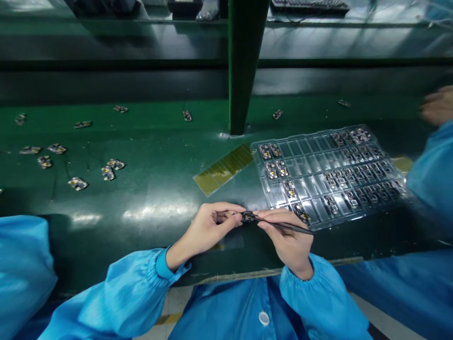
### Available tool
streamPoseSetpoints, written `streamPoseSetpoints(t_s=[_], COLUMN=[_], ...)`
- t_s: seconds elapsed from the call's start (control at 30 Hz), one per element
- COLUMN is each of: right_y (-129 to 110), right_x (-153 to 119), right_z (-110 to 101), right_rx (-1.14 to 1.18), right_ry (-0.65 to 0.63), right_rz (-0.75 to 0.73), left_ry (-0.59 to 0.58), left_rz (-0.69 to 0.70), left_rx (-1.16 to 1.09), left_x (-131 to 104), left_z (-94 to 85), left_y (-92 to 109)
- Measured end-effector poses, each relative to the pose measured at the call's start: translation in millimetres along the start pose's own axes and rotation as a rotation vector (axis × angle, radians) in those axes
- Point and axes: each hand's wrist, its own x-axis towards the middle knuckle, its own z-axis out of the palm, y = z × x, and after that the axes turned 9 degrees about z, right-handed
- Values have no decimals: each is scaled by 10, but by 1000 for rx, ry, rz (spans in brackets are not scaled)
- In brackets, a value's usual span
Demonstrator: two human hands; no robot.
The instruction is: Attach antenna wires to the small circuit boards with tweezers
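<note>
A small circuit board [247, 216] is pinched between the fingertips of my left hand [208, 227], just above the green bench top. My right hand [292, 236] is closed around dark tweezers [292, 227], whose tips meet the board. Beyond my right hand lies a clear plastic tray [309, 165] with rows of compartments. Similar boards sit in its left and right columns, while many middle compartments hold none. A sheet of amber film strips [223, 170] lies left of the tray. The fine detail on the held board is too small to make out.
Loose boards [78, 183] are scattered over the bench at left, others along its far side. A green post [244, 71] rises from the bench ahead. A co-worker's blue sleeve [433, 165] and blurred hand reach in at right; another blue sleeve [24, 255] shows at left.
</note>
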Motion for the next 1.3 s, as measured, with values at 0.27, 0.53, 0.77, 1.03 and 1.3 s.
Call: streamPoseSetpoints(t_s=[0.27,0.53,0.77,1.03,1.3], right_y=[57,28,73,134,152], right_x=[-30,-17,-50,-65,-65], right_z=[-40,-70,-66,-26,-15], right_rx=[-44,-37,-33,-49,-72], right_ry=[-10,240,211,178,181], right_rz=[-60,-210,-155,-95,-98], left_ry=[25,16,195,676,886], left_rz=[-22,-51,41,216,235], left_rx=[-85,-223,-96,-102,-95], left_x=[18,80,213,935,2118], left_z=[-22,-111,-283,-1238,-1517], left_y=[-30,-49,-68,141,238])
